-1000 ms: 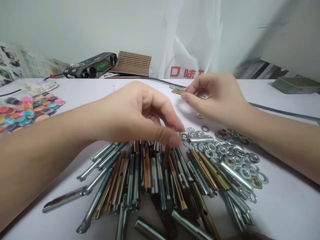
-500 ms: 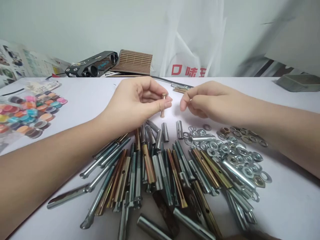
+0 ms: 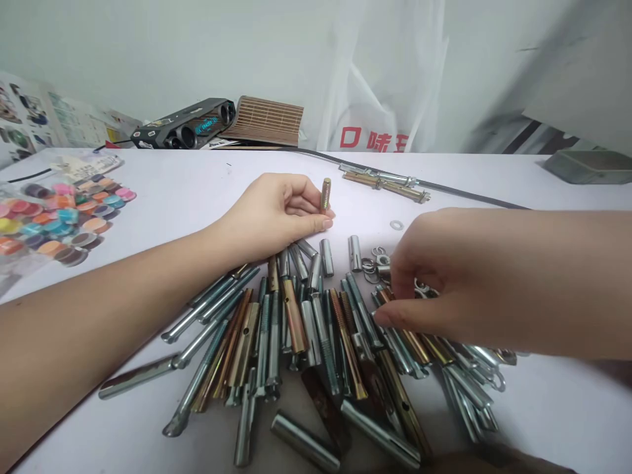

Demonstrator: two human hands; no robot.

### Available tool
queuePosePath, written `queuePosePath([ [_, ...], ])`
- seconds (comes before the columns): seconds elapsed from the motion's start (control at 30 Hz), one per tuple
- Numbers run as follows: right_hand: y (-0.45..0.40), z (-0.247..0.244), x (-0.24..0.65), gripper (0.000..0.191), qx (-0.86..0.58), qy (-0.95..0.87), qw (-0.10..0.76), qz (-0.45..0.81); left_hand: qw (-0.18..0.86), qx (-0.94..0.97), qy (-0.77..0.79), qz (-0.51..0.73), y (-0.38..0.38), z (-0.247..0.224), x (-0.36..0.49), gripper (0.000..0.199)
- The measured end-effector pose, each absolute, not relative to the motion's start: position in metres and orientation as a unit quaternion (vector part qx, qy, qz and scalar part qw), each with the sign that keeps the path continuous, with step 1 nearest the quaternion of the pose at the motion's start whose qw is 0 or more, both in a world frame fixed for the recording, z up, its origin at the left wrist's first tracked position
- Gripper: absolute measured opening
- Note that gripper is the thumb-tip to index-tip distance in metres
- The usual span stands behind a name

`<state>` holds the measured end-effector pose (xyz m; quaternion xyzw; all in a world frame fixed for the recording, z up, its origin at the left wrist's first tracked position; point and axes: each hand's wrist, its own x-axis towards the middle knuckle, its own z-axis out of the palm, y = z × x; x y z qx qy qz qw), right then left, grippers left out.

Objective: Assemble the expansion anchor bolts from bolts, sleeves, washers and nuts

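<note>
From head height, we are looking forward and down across the white tabletop (image 3: 557,408), facing the pale wall (image 3: 197,52) at twelve o'clock. We are seeing the metal sleeves (image 3: 305,442) close below at six, our left arm (image 3: 123,289) entering from eight, our right arm (image 3: 553,283) from three.

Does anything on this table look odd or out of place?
No clear damage or spill. One flat ring lies alone just beyond the right hand, apart from the other rings, and one long metal piece juts leftward from the heap.
</note>
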<state>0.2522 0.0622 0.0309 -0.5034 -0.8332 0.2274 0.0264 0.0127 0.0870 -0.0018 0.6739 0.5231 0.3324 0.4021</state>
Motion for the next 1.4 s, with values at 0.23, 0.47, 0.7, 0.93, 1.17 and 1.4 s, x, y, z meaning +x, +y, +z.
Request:
queuePosePath([
  [0.23, 0.076, 0.046, 0.241, 0.049, -0.501, -0.804, -0.165, 0.275, 0.411, 0.682, 0.506, 0.331, 0.09, -0.003, 0.011, 0.02],
  [0.47, 0.077, 0.037, 0.244, 0.058, -0.513, -0.8, -0.152, 0.273, 0.408, 0.688, 0.499, 0.333, 0.091, -0.007, 0.01, 0.018],
  [0.7, 0.082, 0.053, 0.232, 0.047, -0.518, -0.8, 0.054, 0.298, 0.376, 0.699, 0.52, 0.315, 0.087, -0.001, 0.015, 0.018],
  [0.93, 0.084, 0.042, 0.202, 0.023, -0.429, -0.798, 0.417, 0.069, 0.385, 0.708, 0.501, 0.316, 0.089, -0.004, 0.011, 0.017],
  [1.17, 0.085, 0.033, 0.203, 0.027, -0.379, -0.787, 0.487, -0.001, 0.4, 0.709, 0.487, 0.315, 0.09, -0.007, 0.008, 0.016],
  [1.4, 0.091, 0.023, 0.198, 0.019, -0.382, -0.805, 0.448, 0.076, 0.392, 0.715, 0.488, 0.311, 0.09, -0.005, 0.01, 0.014],
])
